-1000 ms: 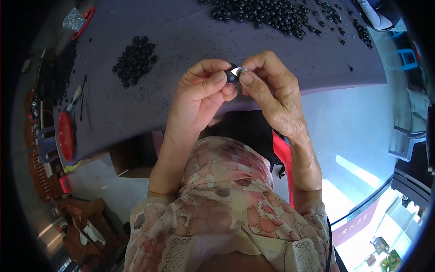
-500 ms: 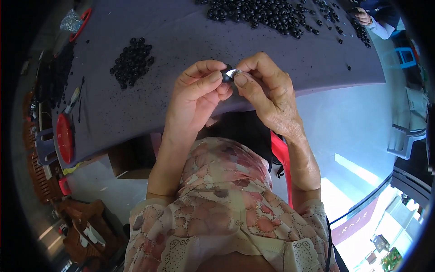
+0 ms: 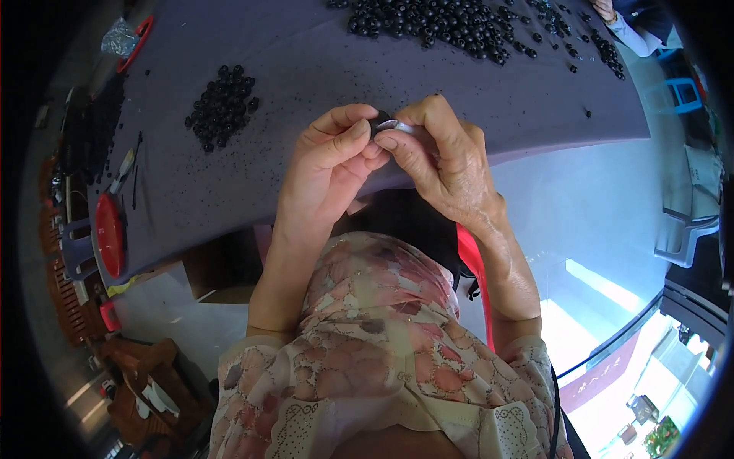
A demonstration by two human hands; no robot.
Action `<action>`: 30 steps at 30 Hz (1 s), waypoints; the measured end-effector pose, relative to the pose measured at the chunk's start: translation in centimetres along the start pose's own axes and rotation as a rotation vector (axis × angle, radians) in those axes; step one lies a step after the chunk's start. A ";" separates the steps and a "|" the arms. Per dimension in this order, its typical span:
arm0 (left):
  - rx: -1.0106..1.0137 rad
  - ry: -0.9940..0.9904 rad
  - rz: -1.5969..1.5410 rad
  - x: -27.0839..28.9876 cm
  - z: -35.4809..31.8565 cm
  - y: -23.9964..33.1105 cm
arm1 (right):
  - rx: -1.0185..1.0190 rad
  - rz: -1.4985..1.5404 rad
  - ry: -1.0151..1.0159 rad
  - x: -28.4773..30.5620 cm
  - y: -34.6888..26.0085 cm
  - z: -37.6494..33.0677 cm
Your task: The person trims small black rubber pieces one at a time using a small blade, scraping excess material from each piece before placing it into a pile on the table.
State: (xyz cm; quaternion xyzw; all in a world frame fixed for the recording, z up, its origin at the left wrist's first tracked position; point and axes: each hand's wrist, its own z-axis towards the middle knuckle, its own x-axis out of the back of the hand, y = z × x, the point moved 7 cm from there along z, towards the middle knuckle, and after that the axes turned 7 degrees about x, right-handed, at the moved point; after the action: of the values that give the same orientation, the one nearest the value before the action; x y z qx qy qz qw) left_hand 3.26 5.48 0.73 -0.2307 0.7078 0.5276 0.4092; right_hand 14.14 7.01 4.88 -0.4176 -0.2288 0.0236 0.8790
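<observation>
A small black part (image 3: 380,121) with a metal ring (image 3: 399,126) is pinched between left hand (image 3: 330,164) and right hand (image 3: 443,157) above the table's (image 3: 306,61) near edge; fitting seems underway, and firm, aligned pressure appears needed.

Workshop, worktable (image 3: 306,69), heaped black parts (image 3: 222,107)

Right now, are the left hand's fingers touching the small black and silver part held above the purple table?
Touching. The head view shows the left hand fingertips and the right hand pinching the small black and silver part between them.
</observation>
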 end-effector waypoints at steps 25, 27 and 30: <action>-0.007 0.038 -0.078 0.5 0.3 -0.3 | -0.166 0.388 0.134 0.7 0.7 0.2; -0.003 0.029 -0.085 0.3 0.3 -0.6 | 0.003 0.325 0.169 0.6 -0.2 0.3; 0.006 0.119 -0.031 0.1 0.3 -0.8 | 0.047 0.232 0.167 0.6 -0.5 0.2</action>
State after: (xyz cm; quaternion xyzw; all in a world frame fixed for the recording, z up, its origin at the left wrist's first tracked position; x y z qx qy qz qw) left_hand 3.89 5.54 0.20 -0.2712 0.7288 0.5045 0.3752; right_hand 14.51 6.96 5.55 -0.4211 -0.1044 0.0956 0.8959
